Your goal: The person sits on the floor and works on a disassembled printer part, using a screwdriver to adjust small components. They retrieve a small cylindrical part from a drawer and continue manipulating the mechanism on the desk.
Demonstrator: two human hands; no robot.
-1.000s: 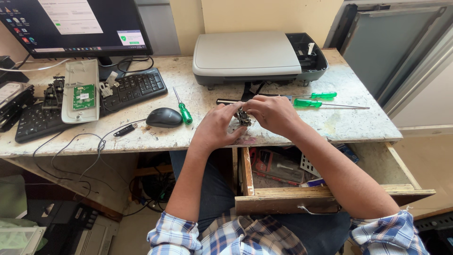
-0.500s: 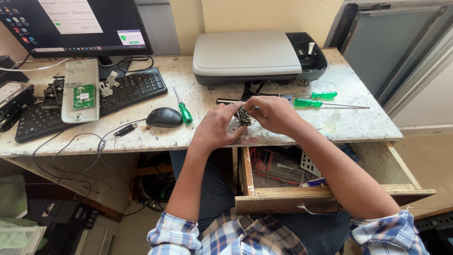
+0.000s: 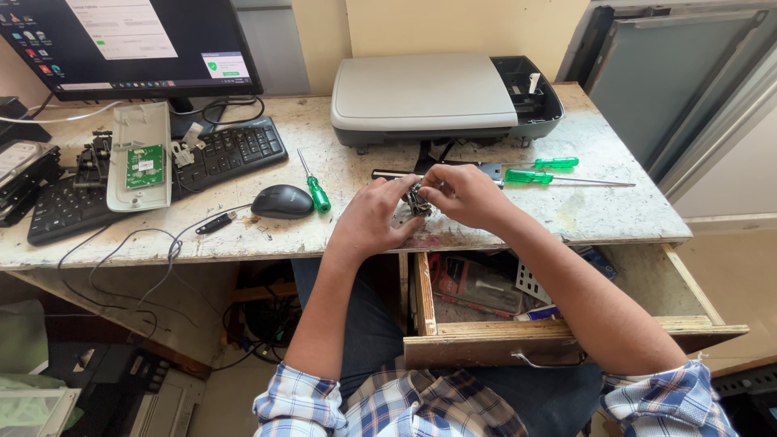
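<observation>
1. Both hands meet over the near edge of the surface [image 3: 324, 235], just above the open drawer. The left hand [image 3: 374, 217] and right hand [image 3: 465, 194] each have their grip pinched on one small dark metal part [image 3: 418, 200], fingertips closed on it from either side. The part sits between the two hands, just above the surface.
2. Three green-handled screwdrivers lie on the surface: one [image 3: 314, 184] just left of the hands, beside the mouse, and two to the right, a short one [image 3: 544, 163] farther back and a long-shafted one [image 3: 558, 178] nearer.
3. One black mouse [image 3: 282, 201] rests left of the left hand, with a small black dongle [image 3: 215, 222] on a cable near it.
4. One black keyboard [image 3: 202, 158] lies farther left. On it lies one grey open casing [image 3: 139, 155] holding a green circuit board [image 3: 145, 166].
5. One grey flatbed scanner-printer [image 3: 429, 95] stands at the far side, behind the hands. Its right-hand end is an open dark bay with small parts inside.
6. One monitor [image 3: 129, 40] stands at the far left, its screen lit.
7. One wooden drawer [image 3: 494, 344] is pulled out below the surface, near the person's lap. It holds a red-and-black packet [image 3: 469, 279], a white perforated piece [image 3: 530, 283] and other clutter too jumbled to tell apart.
8. Both forearms are bare, with blue checked sleeves at the bottom edge.
</observation>
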